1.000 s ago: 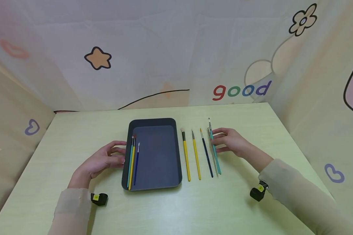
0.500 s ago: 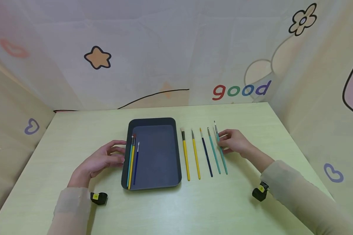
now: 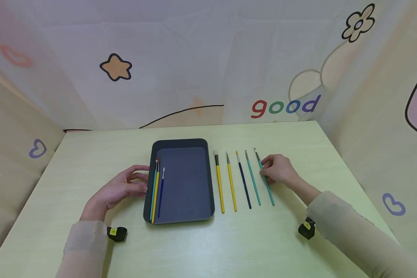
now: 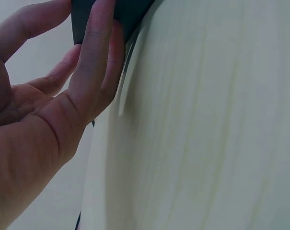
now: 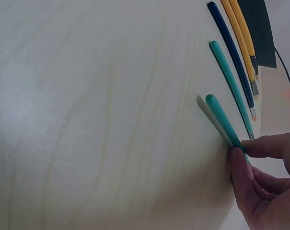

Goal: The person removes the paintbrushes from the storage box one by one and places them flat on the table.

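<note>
The slim teal paintbrush with a silvery collar (image 3: 266, 185) is slanting at the right-hand end of a row over the pale wood-grained table (image 3: 250, 243), and the right hand (image 3: 278, 169) is pinching its handle narrowly. From here I'm not able to tell whether the handle is touching the wood. The left hand (image 3: 125, 187) is resting loosely curved, gripping nothing, its fingers touching the outer wall of the dark grey rectangular tray (image 3: 185, 185).

To my eye, good handling is calling for a light pinch, well clear of the bristles. The brush is slanting slightly more than its neighbour, so a small turn would be bringing the two level. I'd be letting go gently, since such a thin round handle is probably wanting to roll.

I'm counting eight brushes and one tray. Five are making up the row: a broad yellow brush with a black collar (image 3: 219, 185), a slim yellow brush (image 3: 231, 183), a navy brush (image 3: 244, 181), a second teal brush (image 3: 253, 178) and the pinched one. Three are lying along the tray's left side: one teal-handled (image 3: 153, 193), one yellow-handled (image 3: 155, 193), one blue-handled (image 3: 161, 193).
</note>
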Available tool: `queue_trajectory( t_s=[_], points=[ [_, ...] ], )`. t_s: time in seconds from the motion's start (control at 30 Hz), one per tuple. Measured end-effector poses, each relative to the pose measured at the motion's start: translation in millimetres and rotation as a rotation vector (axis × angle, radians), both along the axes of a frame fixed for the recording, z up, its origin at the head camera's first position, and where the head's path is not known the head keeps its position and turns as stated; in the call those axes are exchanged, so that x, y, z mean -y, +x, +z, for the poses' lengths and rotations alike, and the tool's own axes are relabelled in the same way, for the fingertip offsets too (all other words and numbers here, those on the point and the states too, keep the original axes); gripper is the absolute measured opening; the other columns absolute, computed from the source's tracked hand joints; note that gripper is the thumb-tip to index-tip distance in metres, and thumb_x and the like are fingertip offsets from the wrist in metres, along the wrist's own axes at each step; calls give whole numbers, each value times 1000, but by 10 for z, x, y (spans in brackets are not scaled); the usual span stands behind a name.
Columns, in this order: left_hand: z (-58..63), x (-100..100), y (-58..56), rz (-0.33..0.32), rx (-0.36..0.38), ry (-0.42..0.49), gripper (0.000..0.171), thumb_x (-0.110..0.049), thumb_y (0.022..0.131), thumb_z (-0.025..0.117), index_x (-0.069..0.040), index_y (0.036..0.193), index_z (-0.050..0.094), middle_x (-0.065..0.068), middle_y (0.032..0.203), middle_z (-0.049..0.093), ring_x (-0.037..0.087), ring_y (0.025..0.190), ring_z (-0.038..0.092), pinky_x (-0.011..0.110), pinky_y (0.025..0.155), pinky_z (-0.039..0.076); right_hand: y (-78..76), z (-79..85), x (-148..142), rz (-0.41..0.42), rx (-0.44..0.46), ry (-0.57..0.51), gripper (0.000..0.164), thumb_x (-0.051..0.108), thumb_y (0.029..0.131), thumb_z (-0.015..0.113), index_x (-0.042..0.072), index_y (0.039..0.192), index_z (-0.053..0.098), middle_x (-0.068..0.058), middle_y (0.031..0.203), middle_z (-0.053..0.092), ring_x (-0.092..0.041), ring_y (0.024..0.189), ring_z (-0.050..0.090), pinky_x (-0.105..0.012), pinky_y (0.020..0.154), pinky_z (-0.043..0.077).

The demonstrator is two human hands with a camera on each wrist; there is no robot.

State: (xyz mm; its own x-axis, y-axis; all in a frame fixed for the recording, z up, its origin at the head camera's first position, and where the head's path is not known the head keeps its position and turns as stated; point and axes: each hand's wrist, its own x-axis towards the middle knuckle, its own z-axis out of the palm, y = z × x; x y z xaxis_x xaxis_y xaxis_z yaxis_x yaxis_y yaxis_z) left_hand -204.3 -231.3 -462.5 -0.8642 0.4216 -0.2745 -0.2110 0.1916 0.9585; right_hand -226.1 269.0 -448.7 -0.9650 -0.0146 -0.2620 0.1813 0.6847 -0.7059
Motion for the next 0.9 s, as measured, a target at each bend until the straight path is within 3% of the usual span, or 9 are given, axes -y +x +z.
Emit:
queue_trajectory(
  t_s=[0.73, 0.9],
  points=[
    [3, -2, -3, 2, 0, -3, 72, -1, 92, 70, -2, 154, 33, 29, 136, 47, 31, 103, 64, 42, 91, 58, -14, 58, 44, 6, -1, 89, 40, 15, 96, 73, -5, 127, 56, -18, 98, 61, -20, 64, 61, -28, 60, 59],
    [4, 0, -4, 3, 3, -6, 72, -1, 92, 70, -2, 154, 33, 29, 136, 47, 31, 103, 64, 41, 91, 58, -23, 134, 90, 17, -7, 26, 39, 17, 98, 70, -5, 127, 57, -18, 98, 60, -21, 64, 61, -31, 60, 60]
  ],
)
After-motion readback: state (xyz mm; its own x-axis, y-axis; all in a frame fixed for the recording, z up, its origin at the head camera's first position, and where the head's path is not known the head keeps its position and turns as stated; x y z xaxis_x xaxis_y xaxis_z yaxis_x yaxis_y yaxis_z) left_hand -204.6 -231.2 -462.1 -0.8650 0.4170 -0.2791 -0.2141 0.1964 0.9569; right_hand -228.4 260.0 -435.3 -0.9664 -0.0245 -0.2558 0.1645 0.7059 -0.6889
